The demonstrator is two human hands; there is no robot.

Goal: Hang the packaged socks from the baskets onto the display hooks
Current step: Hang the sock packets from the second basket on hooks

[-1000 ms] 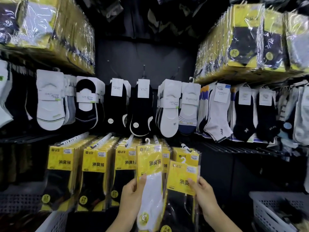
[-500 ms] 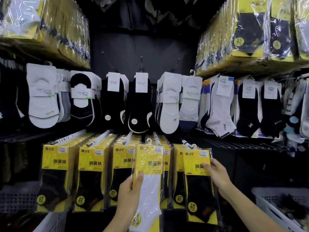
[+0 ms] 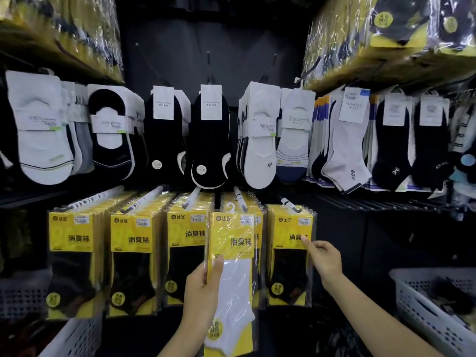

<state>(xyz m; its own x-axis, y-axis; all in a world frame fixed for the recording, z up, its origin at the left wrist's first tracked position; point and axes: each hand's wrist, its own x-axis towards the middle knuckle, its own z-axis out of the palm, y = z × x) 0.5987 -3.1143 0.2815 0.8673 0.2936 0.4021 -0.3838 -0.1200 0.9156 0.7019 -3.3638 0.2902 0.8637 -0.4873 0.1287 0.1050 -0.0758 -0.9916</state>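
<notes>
White perforated plastic is seen at the lower left corner, where a basket (image 3: 74, 336) is cut off by the frame. Above it, yellow-carded packs of black socks (image 3: 74, 253) are hung in rows on white display hooks (image 3: 98, 198), beneath a rail of loose white and black socks (image 3: 41, 135). A pack of white socks (image 3: 234, 266) is held upright in front of the fourth row from the left, with its small hanger (image 3: 230, 207) just beside the tip of that row's hook. The pack is held by the left hand (image 3: 203, 287): the grip is closed on its left edge, with the thumb laid across the front. The front pack of the rightmost row (image 3: 288, 253) is touched by the outstretched forefinger of the right hand (image 3: 324, 258); the other fingers are loosely curled and nothing is held in that grip. A second white basket (image 3: 422, 305), with dark packs lying in it, is seen at the lower right corner.
</notes>
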